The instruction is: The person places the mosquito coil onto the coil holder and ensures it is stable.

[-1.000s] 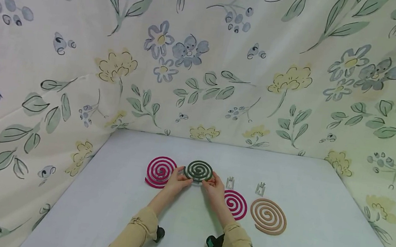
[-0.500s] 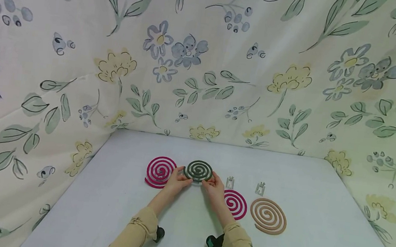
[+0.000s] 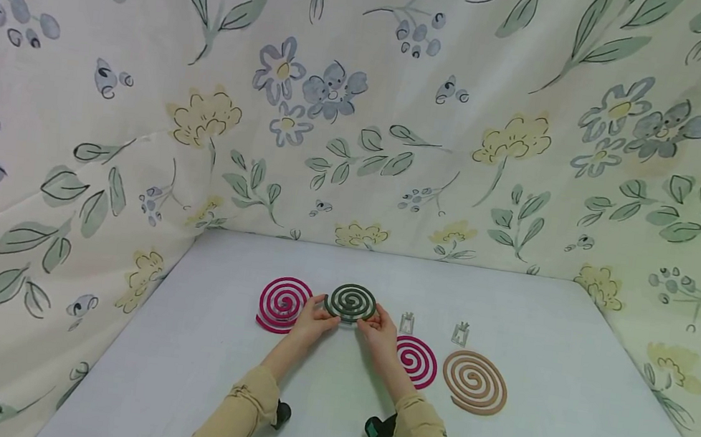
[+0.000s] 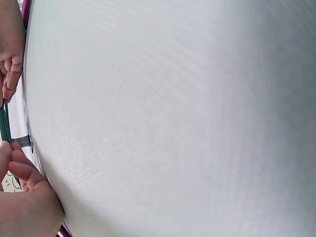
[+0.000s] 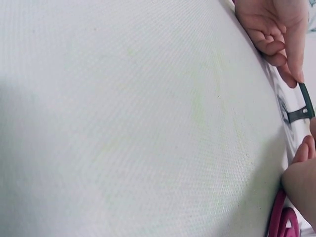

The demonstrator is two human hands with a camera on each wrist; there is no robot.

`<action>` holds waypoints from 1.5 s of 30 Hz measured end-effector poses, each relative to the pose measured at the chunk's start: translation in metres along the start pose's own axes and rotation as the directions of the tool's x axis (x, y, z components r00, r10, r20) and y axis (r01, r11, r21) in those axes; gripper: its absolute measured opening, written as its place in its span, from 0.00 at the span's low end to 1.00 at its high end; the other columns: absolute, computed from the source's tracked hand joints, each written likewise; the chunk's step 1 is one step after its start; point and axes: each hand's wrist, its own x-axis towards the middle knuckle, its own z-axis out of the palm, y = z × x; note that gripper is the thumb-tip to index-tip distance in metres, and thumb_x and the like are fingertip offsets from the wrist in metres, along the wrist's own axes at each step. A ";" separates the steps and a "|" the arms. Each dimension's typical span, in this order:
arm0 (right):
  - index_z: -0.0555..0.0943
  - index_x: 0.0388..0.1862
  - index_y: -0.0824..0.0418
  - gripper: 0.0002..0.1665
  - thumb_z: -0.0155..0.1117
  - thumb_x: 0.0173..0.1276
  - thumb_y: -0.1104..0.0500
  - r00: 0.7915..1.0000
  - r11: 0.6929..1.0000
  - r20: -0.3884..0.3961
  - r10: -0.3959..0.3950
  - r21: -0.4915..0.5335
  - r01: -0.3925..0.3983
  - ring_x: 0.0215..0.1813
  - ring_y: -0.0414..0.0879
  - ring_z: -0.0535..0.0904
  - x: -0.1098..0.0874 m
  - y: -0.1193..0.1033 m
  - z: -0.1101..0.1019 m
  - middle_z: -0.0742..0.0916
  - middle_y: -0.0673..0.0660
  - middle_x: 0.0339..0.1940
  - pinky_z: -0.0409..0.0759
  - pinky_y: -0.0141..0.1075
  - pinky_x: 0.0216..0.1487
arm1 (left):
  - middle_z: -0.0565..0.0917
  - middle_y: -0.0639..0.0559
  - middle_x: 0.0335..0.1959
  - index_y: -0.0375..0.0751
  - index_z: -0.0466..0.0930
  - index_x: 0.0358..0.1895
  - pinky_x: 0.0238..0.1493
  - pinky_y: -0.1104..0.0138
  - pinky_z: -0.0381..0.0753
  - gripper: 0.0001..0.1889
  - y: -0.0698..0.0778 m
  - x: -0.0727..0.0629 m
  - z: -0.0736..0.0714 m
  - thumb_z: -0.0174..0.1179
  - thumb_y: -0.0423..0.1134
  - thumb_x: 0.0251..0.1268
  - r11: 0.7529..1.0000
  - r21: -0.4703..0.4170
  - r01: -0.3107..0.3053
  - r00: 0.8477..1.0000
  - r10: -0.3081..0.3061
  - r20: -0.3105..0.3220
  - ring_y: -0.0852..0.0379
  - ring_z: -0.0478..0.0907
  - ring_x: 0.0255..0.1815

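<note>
A dark green mosquito coil [image 3: 350,300] is held level between my two hands, one at each side of its rim. My left hand [image 3: 315,322] pinches its left edge with thumb and fingers. My right hand [image 3: 381,334] pinches the right edge the same way. Both wrist views show the coil edge-on, raised over the table. Under it, a small metal stand [image 5: 298,114] shows between the hands in the right wrist view. A magenta mosquito coil [image 3: 285,303] lies just left of my left hand.
Right of my right forearm lie a second magenta coil [image 3: 411,360], partly covered by that arm, and a tan coil [image 3: 472,382]. Behind them are two small metal coil stands, one nearer [image 3: 407,323] and one farther right [image 3: 461,333]. Floral cloth [image 3: 355,176] surrounds the white table [image 3: 177,372].
</note>
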 end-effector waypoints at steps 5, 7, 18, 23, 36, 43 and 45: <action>0.59 0.66 0.82 0.36 0.60 0.60 0.74 1.000 1.000 0.009 -0.011 0.008 0.011 0.32 0.38 0.68 -0.010 -0.014 -0.001 0.74 0.61 0.34 0.68 0.20 0.29 | 0.76 0.59 0.22 0.29 0.54 0.68 0.34 0.76 0.74 0.36 0.000 -0.001 0.000 0.61 0.28 0.59 1.000 -0.001 0.006 1.000 -0.006 -0.007 0.67 0.71 0.26; 0.59 0.66 0.82 0.36 0.59 0.59 0.74 1.000 1.000 0.008 -0.012 0.013 0.012 0.32 0.38 0.68 -0.014 -0.019 0.000 0.74 0.62 0.34 0.68 0.20 0.29 | 0.76 0.59 0.23 0.29 0.54 0.68 0.34 0.76 0.74 0.35 0.000 -0.001 -0.001 0.61 0.28 0.59 1.000 0.002 0.004 1.000 -0.004 -0.007 0.67 0.71 0.26; 0.60 0.67 0.77 0.37 0.61 0.59 0.73 1.000 1.000 -0.011 -0.002 -0.011 0.002 0.32 0.36 0.67 -0.003 -0.002 0.001 0.72 0.54 0.34 0.68 0.20 0.30 | 0.78 0.55 0.25 0.27 0.52 0.69 0.34 0.76 0.73 0.36 0.018 -0.014 -0.002 0.60 0.27 0.60 0.999 0.009 0.038 0.999 -0.038 0.017 0.66 0.71 0.26; 0.61 0.67 0.77 0.37 0.61 0.59 0.73 1.000 1.000 -0.016 -0.002 -0.027 0.002 0.32 0.37 0.67 -0.002 -0.002 0.001 0.73 0.54 0.33 0.68 0.20 0.30 | 0.77 0.52 0.26 0.25 0.51 0.68 0.34 0.76 0.72 0.34 0.033 -0.025 -0.002 0.58 0.26 0.61 0.999 -0.001 0.041 0.999 -0.041 0.021 0.66 0.71 0.26; 0.61 0.67 0.77 0.37 0.61 0.59 0.73 1.000 1.000 -0.018 0.004 -0.018 -0.004 0.32 0.36 0.67 -0.002 -0.003 0.000 0.73 0.55 0.34 0.68 0.20 0.30 | 0.75 0.58 0.23 0.29 0.54 0.69 0.33 0.76 0.73 0.36 0.004 -0.003 0.000 0.61 0.28 0.59 0.999 0.013 0.033 0.999 -0.033 -0.017 0.67 0.70 0.26; 0.60 0.68 0.77 0.37 0.61 0.60 0.73 1.000 1.000 -0.014 0.003 -0.019 -0.003 0.32 0.36 0.67 -0.004 -0.001 0.000 0.73 0.55 0.34 0.67 0.20 0.30 | 0.74 0.58 0.23 0.29 0.55 0.68 0.33 0.76 0.72 0.35 0.003 -0.006 0.000 0.61 0.28 0.59 1.000 0.017 0.005 1.000 -0.004 -0.024 0.68 0.70 0.25; 0.60 0.67 0.77 0.37 0.60 0.60 0.73 1.000 1.000 -0.007 0.000 -0.010 0.000 0.32 0.37 0.67 -0.006 -0.004 0.000 0.73 0.55 0.34 0.67 0.20 0.30 | 0.74 0.57 0.23 0.29 0.55 0.68 0.33 0.77 0.72 0.35 0.003 -0.006 -0.001 0.61 0.28 0.59 1.000 0.017 0.000 1.000 0.001 -0.019 0.68 0.70 0.25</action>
